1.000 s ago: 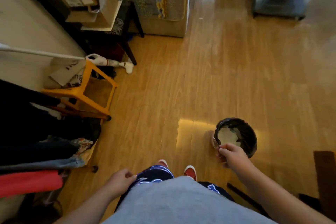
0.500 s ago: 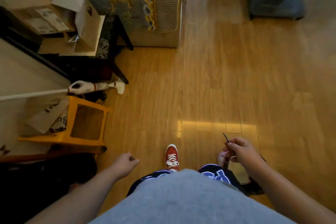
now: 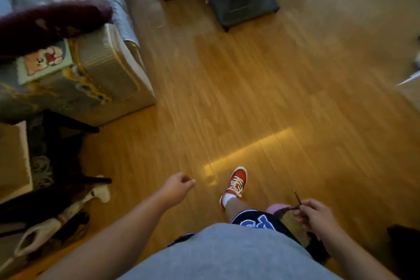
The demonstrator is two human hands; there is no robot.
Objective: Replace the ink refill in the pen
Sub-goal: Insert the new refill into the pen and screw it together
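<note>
My right hand (image 3: 314,213) is at the lower right, fingers pinched on a thin dark ink refill (image 3: 297,198) whose tip points up and away from me. A pink piece of the pen (image 3: 276,208) shows just left of that hand, and how it is held is unclear. My left hand (image 3: 178,186) swings loosely at centre left with curled fingers and nothing visible in it. I am standing over a wooden floor (image 3: 261,98), with one red shoe (image 3: 236,183) stepping forward.
A sofa with a patterned cover (image 3: 102,70) fills the upper left. A dark stand base (image 3: 243,2) sits at the top centre. Dark furniture legs (image 3: 68,125) and a white vacuum head (image 3: 97,193) lie at the left. The picture is motion-blurred.
I have turned and walked away from the black-lined bin, which has left the view. The right hand still carries the refill; the sofa has come nearer on the left.
</note>
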